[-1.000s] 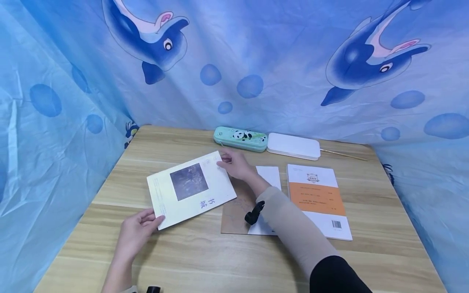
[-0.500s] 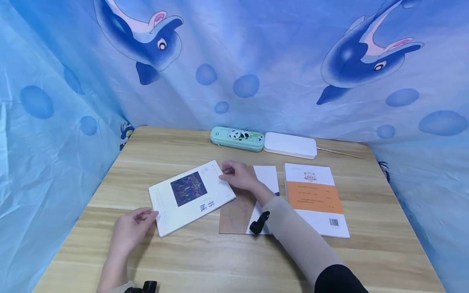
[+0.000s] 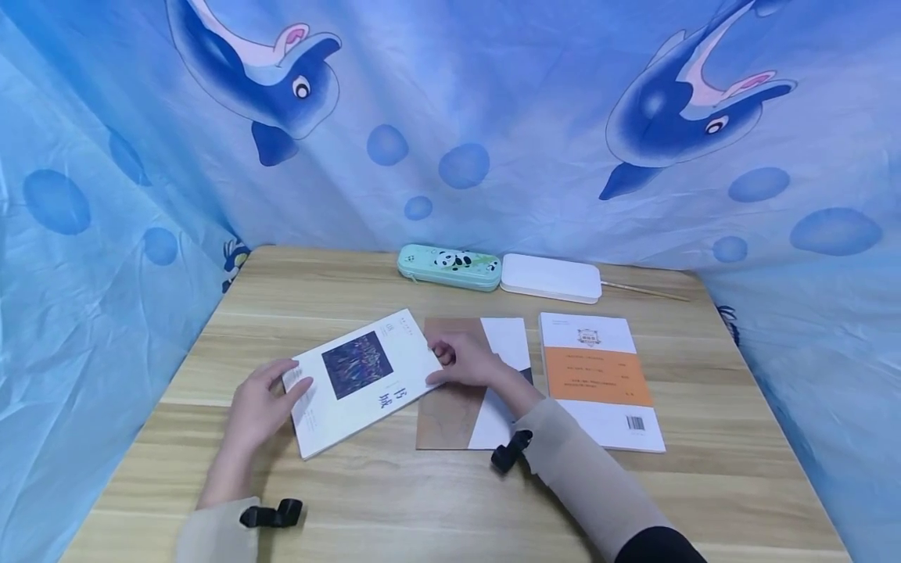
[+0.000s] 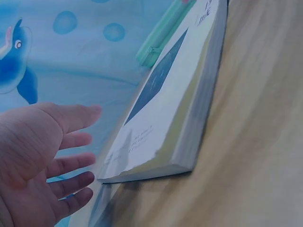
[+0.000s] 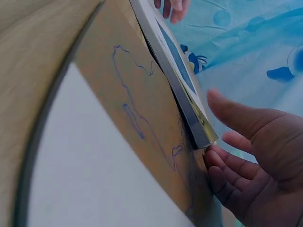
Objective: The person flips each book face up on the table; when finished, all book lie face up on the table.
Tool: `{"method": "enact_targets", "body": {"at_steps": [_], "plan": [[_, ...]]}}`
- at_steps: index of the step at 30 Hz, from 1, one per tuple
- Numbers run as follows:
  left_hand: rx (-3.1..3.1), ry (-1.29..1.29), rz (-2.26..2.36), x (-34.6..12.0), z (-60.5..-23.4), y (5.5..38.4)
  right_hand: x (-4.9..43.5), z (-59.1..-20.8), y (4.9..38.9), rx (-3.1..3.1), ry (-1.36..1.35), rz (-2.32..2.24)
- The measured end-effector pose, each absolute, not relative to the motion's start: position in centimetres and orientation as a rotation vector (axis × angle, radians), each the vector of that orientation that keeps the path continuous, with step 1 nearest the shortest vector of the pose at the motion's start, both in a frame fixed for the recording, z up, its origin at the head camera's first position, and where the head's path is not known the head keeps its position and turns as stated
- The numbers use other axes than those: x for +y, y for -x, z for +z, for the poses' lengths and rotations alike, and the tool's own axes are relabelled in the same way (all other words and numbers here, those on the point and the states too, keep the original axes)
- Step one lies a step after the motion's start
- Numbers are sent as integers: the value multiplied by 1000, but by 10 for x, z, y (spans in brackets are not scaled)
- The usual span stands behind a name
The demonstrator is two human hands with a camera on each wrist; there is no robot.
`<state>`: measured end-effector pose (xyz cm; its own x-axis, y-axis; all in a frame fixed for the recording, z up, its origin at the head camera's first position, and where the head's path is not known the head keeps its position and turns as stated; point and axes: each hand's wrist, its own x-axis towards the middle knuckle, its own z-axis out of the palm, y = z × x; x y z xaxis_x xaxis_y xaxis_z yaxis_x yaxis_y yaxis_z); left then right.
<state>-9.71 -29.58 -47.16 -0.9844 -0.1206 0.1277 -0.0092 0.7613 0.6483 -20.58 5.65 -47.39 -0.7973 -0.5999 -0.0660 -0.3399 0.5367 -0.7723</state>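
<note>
A white book with a dark square picture on its cover lies slanted on the table, its right end overlapping a brown-and-white book. At its left end is my left hand; the left wrist view shows those fingers spread loosely beside the cover's corner, thumb raised. My right hand is at the book's right end. From the right wrist view, the thumb stands away from the cover while the bent fingers are right at the corner.
To the right lies a white-and-orange book. Along the back stand a green panda pencil case, a white flat case and a thin stick. A blue dolphin-print curtain hangs behind the table.
The white book has gone from being held up, tilted, to lying lower on the table. My left hand has shifted up along its end; my right hand has slid down toward its right corner.
</note>
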Motion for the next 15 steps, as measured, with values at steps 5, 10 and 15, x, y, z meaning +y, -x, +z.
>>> {"method": "enact_targets", "body": {"at_steps": [5, 10, 15], "plan": [[-2862, -75, -1037, -299, -471, 110, 61, -474, 199, 2429, 801, -1075], [-2945, -58, -1053, -298, -473, 119, 61, -473, 195, 2455, 842, -986], [-2955, -3, -1051, -298, -475, 121, 62, -471, 196, 2488, 809, -1010]]}}
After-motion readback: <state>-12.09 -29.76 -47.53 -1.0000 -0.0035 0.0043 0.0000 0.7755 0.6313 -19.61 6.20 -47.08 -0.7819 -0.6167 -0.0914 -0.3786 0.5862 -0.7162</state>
